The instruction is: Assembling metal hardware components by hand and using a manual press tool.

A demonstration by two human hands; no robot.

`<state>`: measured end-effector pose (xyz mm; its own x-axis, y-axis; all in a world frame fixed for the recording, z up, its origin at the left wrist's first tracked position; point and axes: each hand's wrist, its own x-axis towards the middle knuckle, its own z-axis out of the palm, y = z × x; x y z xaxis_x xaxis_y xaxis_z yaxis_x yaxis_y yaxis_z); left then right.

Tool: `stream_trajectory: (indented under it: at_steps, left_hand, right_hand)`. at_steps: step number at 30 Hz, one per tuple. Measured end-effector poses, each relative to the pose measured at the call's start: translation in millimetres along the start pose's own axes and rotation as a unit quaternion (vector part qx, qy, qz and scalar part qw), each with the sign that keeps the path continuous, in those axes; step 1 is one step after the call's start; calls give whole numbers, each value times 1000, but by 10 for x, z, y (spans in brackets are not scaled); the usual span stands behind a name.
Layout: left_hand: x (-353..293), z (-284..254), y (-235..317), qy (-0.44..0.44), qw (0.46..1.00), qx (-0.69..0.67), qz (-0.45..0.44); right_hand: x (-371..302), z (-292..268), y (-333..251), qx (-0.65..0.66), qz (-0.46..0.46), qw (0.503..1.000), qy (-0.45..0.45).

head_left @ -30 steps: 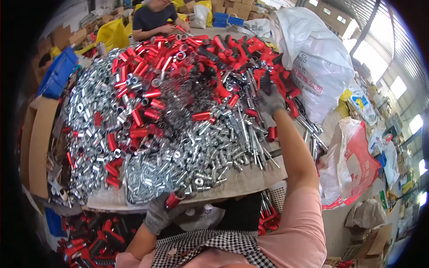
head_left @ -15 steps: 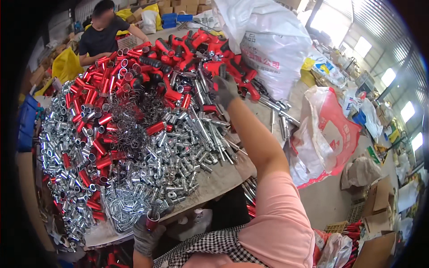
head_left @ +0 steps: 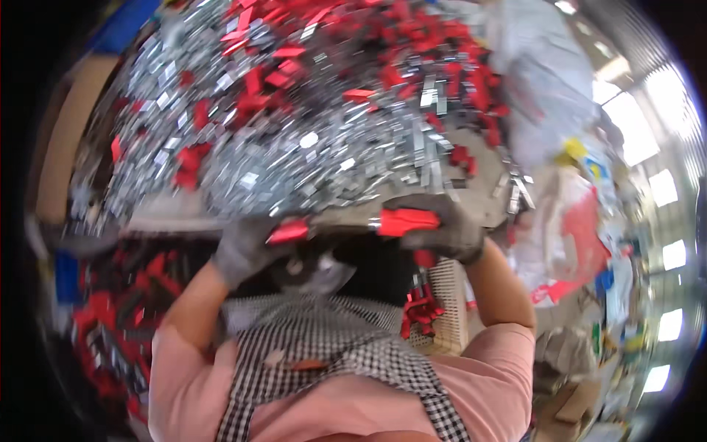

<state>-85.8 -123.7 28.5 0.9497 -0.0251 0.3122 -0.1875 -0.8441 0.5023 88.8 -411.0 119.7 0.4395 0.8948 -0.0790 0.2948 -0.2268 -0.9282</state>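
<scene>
A worker in a pink shirt point(head_left: 221, 383) and a black-and-white checked apron point(head_left: 331, 346) sat close against the near edge of a counter point(head_left: 479, 199), both gloved hands raised in front of the chest. The left hand point(head_left: 247, 250), in a grey glove, was closed around a small red-handled part point(head_left: 289, 231), the red end showing between the fingers. The right hand point(head_left: 442, 228), also gloved, gripped a longer red-handled piece point(head_left: 409, 221), held level and just off the counter's front lip. The two hands were near each other but apart; the frame was blurred by head motion, so the finer shape of either part could not be made out.

Below the counter, at the worker's left, a bin of red parts point(head_left: 110, 324) sat in shadow, and more red pieces point(head_left: 420, 309) lay beside a white perforated crate point(head_left: 449, 302) under the right forearm.

Beyond the hands the counter carried a deep heap of bright metal fittings point(head_left: 294, 155), mixed with red-handled ones point(head_left: 412, 81) massed toward the far side. A large white sack point(head_left: 545, 88) stood at the far right, with red and yellow bags point(head_left: 582, 214) nearer.

With the heap piled right up to the front edge, a careless sweep of either forearm looked likely to knock loose fittings to the floor, and thick gloves on small smooth parts could let one slip from the grasp.
</scene>
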Motion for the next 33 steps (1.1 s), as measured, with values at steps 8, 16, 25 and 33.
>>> stream_trajectory:
  at_steps: [8, 16, 25, 33]
  left_hand:
    - [-382, -63, 94, -76, 994, 80, -4]
    - [-533, -121, 176, -277, 939, -202, -35]
    - [-543, 205, 149, -409, 874, -252, -63]
    - [-407, -123, 156, -304, 948, 41, -80]
  right_hand:
    - [182, 576, -99, -42, 31, 991, -121]
    - [304, 963, -214, -480, -448, 746, -115]
    - [208, 1090, 18, -425, -415, 786, -174]
    - [276, 1166, 112, -353, -255, 894, -106]
